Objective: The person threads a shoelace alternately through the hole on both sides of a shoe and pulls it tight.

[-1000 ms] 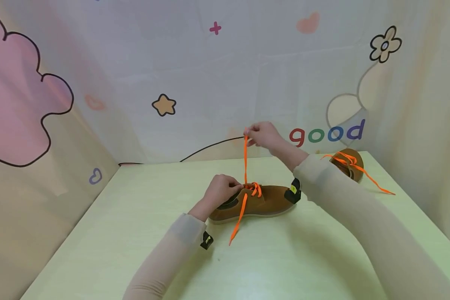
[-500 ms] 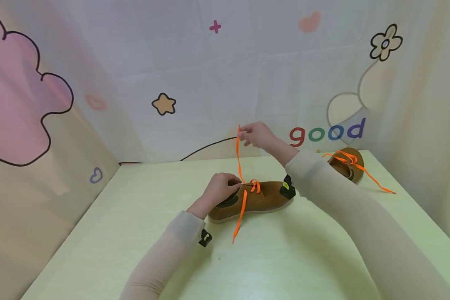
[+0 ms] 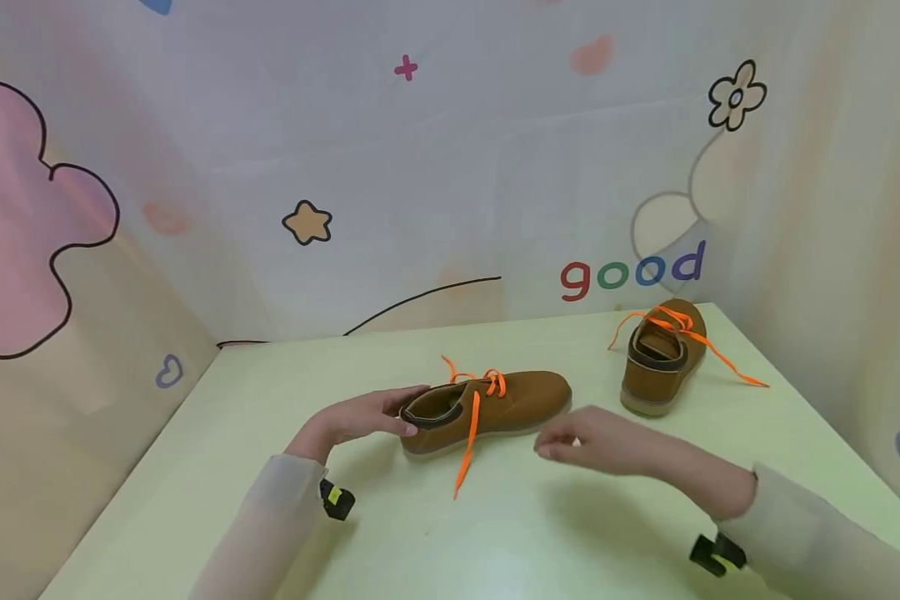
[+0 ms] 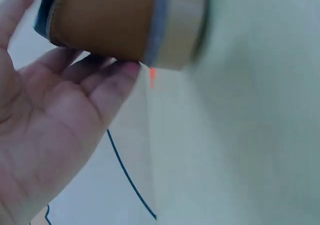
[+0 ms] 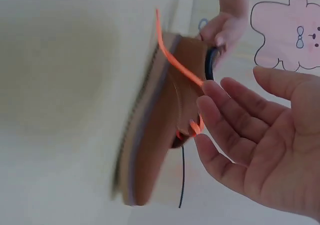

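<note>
A brown shoe [image 3: 527, 396] with an orange lace [image 3: 471, 433] lies on the table, toe to the right. One lace end hangs down its near side; the other sticks up at the far side. My left hand [image 3: 360, 417] holds the shoe's heel, thumb on the near side and fingers on the far side. In the left wrist view, the fingertips [image 4: 127, 70] meet the heel [image 4: 107, 20]. To the right of the shoe, my right hand [image 3: 603, 442] hovers over the table with loosely bent fingers and nothing in them. The right wrist view has it [image 5: 265, 130] beside the shoe [image 5: 160, 115].
A second brown shoe [image 3: 648, 387] with orange laces stands at the back right, one lace end [image 3: 735, 371] trailing right over the table. A printed curtain [image 3: 420, 183] rises behind the pale green table [image 3: 285, 367] and along its sides.
My right hand has let go of the upright lace end and come down to the right. My left hand has moved from the shoe's tongue back to its heel. The view has shifted slightly.
</note>
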Demonstrator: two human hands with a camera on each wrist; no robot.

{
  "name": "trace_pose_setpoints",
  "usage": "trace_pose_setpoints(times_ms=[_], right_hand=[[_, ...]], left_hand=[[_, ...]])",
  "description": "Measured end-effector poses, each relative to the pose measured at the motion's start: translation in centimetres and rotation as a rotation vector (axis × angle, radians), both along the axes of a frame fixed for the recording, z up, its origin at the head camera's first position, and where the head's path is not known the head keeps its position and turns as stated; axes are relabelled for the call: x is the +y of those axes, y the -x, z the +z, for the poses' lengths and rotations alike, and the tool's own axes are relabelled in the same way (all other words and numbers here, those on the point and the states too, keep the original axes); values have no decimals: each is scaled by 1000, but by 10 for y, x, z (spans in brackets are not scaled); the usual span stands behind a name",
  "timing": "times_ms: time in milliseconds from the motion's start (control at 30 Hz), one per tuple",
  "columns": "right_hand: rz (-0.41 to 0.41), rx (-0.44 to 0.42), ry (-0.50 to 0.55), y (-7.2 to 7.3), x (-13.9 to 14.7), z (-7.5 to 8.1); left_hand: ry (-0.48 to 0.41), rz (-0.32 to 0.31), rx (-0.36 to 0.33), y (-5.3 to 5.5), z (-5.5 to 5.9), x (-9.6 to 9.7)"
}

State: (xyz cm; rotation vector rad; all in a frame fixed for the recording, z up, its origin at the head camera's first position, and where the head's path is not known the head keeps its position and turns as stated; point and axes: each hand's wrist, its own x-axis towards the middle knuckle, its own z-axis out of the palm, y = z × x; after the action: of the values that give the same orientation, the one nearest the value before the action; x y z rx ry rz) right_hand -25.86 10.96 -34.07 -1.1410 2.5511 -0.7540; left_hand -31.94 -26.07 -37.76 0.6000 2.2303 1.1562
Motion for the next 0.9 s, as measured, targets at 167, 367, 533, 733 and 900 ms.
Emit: trace_pose_setpoints(times_ms=[167, 367, 533, 733, 900], right_hand=[[48, -66, 0, -36, 26, -19], [14, -22, -11, -44, 46, -24], [15, -8, -18, -48, 53, -24], [39, -14, -25, -50, 52, -23], [43, -16, -30, -53, 53, -24]], left_hand=[[-44, 44, 53, -13, -13, -8], [-16, 104, 169, -19, -18, 21], [-10, 141, 260, -15, -21, 64], [51, 200, 356, -5, -22, 107], [55, 264, 355, 8, -23, 139]])
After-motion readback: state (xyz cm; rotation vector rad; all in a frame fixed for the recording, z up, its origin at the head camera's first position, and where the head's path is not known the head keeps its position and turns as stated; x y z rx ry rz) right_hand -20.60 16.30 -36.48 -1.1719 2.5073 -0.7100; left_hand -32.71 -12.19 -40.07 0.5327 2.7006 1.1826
